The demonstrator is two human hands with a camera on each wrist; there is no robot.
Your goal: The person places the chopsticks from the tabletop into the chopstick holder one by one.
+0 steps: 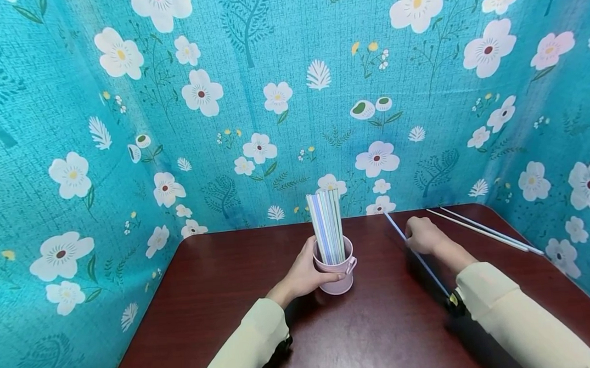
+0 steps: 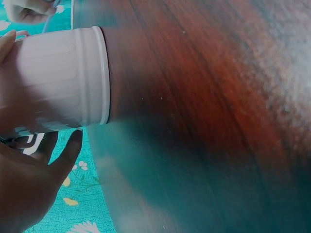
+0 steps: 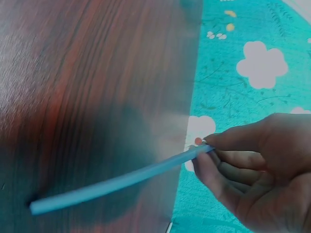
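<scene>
A small pink bucket (image 1: 340,286) stands upright on the table, with a bundle of pale and blue straws (image 1: 326,226) rising out of it. My left hand (image 1: 303,274) grips the bucket from its left side, the thumb across the front. In the left wrist view the bucket's ribbed wall (image 2: 53,77) and base rim show beside the fingers. Right of the bucket, my right hand (image 1: 424,237) pinches a blue straw (image 1: 431,274) between thumb and fingertips. The right wrist view shows that straw (image 3: 116,183) slanting out from the pinch over the table.
Two more straws, one whitish (image 1: 475,229) and one bluish (image 1: 500,235), lie side by side at the table's right. A teal floral cloth (image 1: 292,123) hangs behind the dark red-brown table (image 1: 221,297) and along both sides.
</scene>
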